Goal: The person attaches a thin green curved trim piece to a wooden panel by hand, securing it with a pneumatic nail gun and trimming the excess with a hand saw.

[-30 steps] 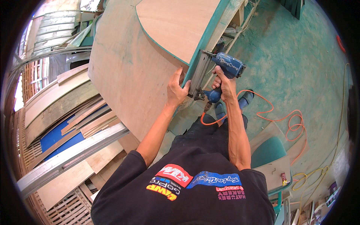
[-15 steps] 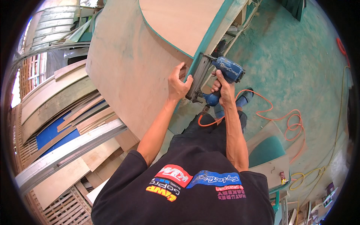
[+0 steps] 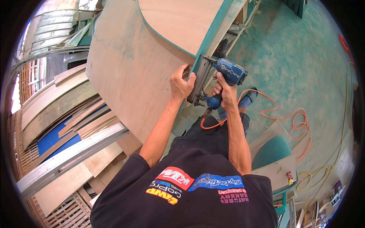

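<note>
A blue pneumatic nail gun (image 3: 230,71) is gripped by its handle in my right hand (image 3: 225,91), fingers wrapped around it. Its long dark magazine lies along the outer side of a green edging strip (image 3: 215,30), with the nose near the corner of a curved wooden panel (image 3: 178,22). My left hand (image 3: 181,84) pinches the free end of that strip between thumb and fingers, close beside the magazine. The panel has a green curved edge and rests on a large plywood sheet (image 3: 121,64). An orange air hose (image 3: 213,127) joins the bottom of the gun's handle.
Stacked boards (image 3: 57,95) and a metal rail (image 3: 76,155) lie at the left. The orange hose loops over the green-stained floor (image 3: 281,60) at the right. Near my right elbow stands a board-topped stand (image 3: 279,173) with a small red-and-yellow item (image 3: 290,178).
Hardly anything differs. The view has shifted slightly; both hands keep their hold, and the nail gun stays against the edging strip.
</note>
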Demonstrator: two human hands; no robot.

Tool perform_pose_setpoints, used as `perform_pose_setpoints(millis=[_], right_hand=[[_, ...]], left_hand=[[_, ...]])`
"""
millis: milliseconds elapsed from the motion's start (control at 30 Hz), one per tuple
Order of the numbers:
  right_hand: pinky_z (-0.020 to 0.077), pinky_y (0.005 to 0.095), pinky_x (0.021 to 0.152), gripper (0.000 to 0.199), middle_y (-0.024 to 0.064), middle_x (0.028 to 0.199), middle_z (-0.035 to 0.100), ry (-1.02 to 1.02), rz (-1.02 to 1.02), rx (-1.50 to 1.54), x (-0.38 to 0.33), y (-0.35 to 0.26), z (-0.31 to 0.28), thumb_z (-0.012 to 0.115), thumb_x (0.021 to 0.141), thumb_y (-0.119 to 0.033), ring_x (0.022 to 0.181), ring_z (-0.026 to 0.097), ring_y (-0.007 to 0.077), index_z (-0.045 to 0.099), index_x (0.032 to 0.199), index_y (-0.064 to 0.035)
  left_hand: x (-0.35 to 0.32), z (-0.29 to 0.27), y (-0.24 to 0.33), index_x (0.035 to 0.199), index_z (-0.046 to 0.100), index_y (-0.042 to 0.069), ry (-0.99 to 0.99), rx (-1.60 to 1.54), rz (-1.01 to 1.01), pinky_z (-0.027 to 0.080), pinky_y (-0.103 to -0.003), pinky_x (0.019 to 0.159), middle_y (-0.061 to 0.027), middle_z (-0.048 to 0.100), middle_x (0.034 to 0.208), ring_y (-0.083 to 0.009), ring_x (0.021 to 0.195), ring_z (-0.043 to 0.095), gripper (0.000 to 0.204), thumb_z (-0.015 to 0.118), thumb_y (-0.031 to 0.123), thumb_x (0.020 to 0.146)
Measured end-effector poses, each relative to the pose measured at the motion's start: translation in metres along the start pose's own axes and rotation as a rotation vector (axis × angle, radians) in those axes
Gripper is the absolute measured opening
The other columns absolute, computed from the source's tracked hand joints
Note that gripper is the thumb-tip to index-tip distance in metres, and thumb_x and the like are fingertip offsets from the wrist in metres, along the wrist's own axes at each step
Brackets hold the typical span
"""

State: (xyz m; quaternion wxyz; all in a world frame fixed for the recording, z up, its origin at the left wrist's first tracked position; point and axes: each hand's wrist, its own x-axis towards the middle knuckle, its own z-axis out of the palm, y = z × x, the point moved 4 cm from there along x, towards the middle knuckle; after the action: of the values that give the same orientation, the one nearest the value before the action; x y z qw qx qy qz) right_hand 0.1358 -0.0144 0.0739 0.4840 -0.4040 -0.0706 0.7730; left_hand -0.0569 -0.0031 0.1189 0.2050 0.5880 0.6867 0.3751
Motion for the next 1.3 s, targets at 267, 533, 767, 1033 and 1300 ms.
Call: perform_pose_setpoints(millis=[267,533,767,1033,1300], right_hand=[[0.0443,0.0293,0.049,0.037,-0.0033,0.061,0.048,0.006,-0.021,-0.031,-0.001,0.010,-0.001,0.079,0.093,-0.033,0.051,0.050,0.0093,0.068,0.103,0.0003],[0.0442,0.0287,0.051,0.037,-0.0037,0.061,0.048,0.003,-0.020,-0.039,-0.002,0.016,-0.004,0.078,0.094,-0.033,0.051,0.049,0.0095,0.067,0.105,0.0001],[0.0402,0.0285,0.053,0.041,-0.0057,0.063,0.041,0.055,0.008,0.084,-0.020,0.025,-0.020,0.073,0.097,-0.042,0.054,0.044,0.0091,0.065,0.110,-0.0029],[0.0381,0.0276,0.056,0.032,-0.0085,0.065,0.034,0.373,-0.075,0.225,-0.076,-0.024,-0.183,0.070,0.099,-0.038,0.057,0.040,0.0065,0.065,0.109,-0.0079],[0.0529,0.0373,0.079,0.039,-0.0033,0.074,0.054,0.422,-0.203,0.341,-0.148,-0.084,-0.279,0.063,0.102,-0.046,0.072,0.056,0.0118,0.063,0.117,-0.0095]], left_hand=[[-0.003,0.001,-0.003,0.111,0.068,-0.007,-0.005,-0.002,0.004,0.059,-0.037,0.080,-0.0206,0.073,0.092,-0.0295,0.086,0.075,0.037,0.069,0.018,0.084],[-0.006,-0.002,-0.001,0.108,0.069,-0.002,-0.024,0.072,0.053,0.057,-0.040,0.077,-0.0218,0.073,0.092,-0.0355,0.085,0.073,0.036,0.067,0.024,0.085],[-0.006,-0.010,-0.002,0.100,0.069,0.002,-0.025,0.260,0.069,0.055,-0.043,0.073,-0.0184,0.071,0.088,-0.0375,0.081,0.070,0.030,0.070,0.030,0.089],[-0.003,-0.005,-0.019,0.081,0.063,0.002,-0.166,0.173,-0.038,0.050,-0.048,0.068,-0.0186,0.064,0.082,-0.0422,0.077,0.064,0.031,0.070,0.029,0.093],[-0.003,-0.005,-0.004,0.085,0.063,0.002,-0.146,0.302,0.057,0.050,-0.051,0.070,-0.0191,0.064,0.084,-0.0429,0.082,0.065,0.028,0.069,0.028,0.093]])
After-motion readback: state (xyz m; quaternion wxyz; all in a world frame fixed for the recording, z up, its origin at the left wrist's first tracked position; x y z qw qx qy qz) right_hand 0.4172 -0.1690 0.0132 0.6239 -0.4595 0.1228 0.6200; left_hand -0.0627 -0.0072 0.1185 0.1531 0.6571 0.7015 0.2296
